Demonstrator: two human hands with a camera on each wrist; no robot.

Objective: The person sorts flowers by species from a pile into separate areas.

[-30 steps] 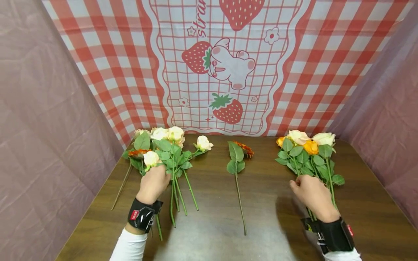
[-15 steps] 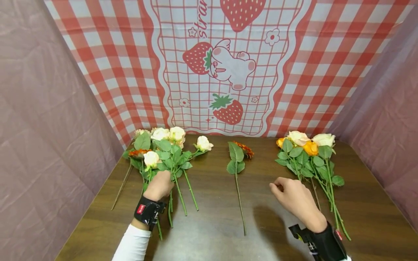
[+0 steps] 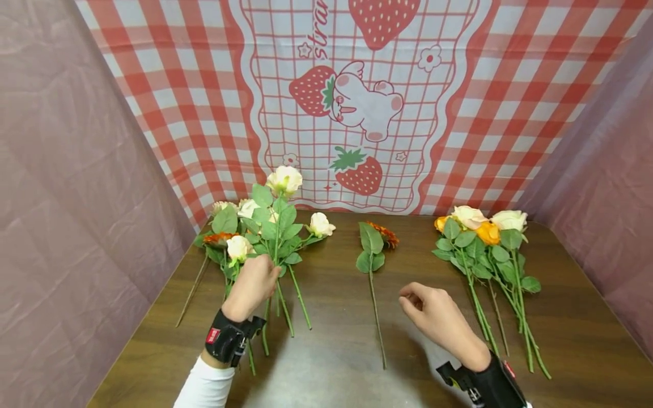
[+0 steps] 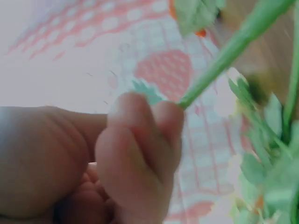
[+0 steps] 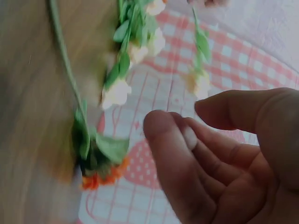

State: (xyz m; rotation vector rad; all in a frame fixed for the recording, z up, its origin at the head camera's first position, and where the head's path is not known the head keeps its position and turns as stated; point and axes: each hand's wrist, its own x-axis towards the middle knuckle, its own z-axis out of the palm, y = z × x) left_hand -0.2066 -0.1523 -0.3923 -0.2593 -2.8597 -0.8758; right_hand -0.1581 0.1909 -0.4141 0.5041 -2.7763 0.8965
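My left hand (image 3: pixel 252 286) pinches the green stem (image 4: pixel 229 58) of a cream rose (image 3: pixel 284 180). That rose is raised above the left pile, its bloom overlapping the backdrop. Beneath it lie several cream roses (image 3: pixel 321 225) and a rust-orange flower (image 3: pixel 219 238), partly covered by leaves and the hand. My right hand (image 3: pixel 436 317) hovers over the table, fingers loosely bent, thumb apart, nothing between them. Nearest to it lies a single orange flower (image 3: pixel 386 234) with a long stem, also seen head-down in the right wrist view.
On the right of the brown table (image 3: pixel 336 317) lies a second bunch, with cream roses (image 3: pixel 509 220) and orange blooms (image 3: pixel 488 232). A red-checked strawberry cloth (image 3: pixel 204 113) hangs behind the table. Pinkish curtains (image 3: pixel 81 198) close off both sides.
My left hand has moved from the pile's front rose to another rose's stem and lifted that rose. The right hand has left the right bunch and moved left, toward the middle.
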